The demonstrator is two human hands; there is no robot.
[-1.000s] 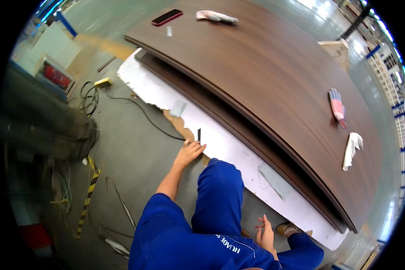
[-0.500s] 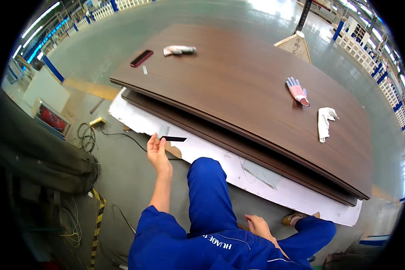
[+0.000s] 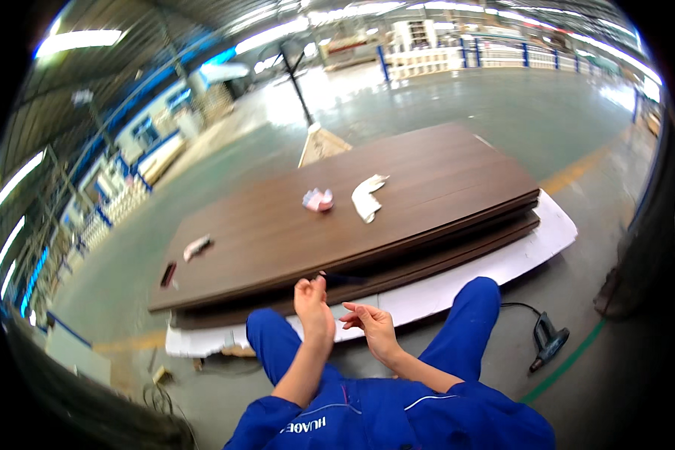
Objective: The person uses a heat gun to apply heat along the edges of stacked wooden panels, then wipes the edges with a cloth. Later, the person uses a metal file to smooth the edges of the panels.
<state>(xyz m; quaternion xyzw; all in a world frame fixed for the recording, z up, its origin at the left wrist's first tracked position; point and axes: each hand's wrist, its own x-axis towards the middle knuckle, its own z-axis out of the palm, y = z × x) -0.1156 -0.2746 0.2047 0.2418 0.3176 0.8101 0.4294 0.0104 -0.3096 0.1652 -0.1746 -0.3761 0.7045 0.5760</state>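
Just off the front edge of the stacked brown door panels (image 3: pixel 262 244), my left hand (image 3: pixel 314 309) is raised with thumb and fingers pinched together. It grips a thin black strip (image 3: pixel 345 278), which shows only faintly against the dark panel edges. Close beside it on the right, my right hand (image 3: pixel 373 330) has its fingertips pointing toward the left hand. Its thumb and fingers are apart and I see nothing between them. On the top panel lie a white glove (image 3: pixel 367 198), a pink and grey glove (image 3: pixel 319 200) and another pale glove (image 3: pixel 197 247).
A dark red phone-like object (image 3: pixel 169 274) lies at the panel's left end. White sheeting (image 3: pixel 551 229) sticks out under the stack. On the floor to the right is a corded heat-gun-shaped tool (image 3: pixel 550 341). A pale triangular base with a pole (image 3: pixel 322 144) stands behind the stack.
My view has swung right and up. The left hand, still holding the black strip, is now in front of me. My right hand has risen from beside my leg to meet it.
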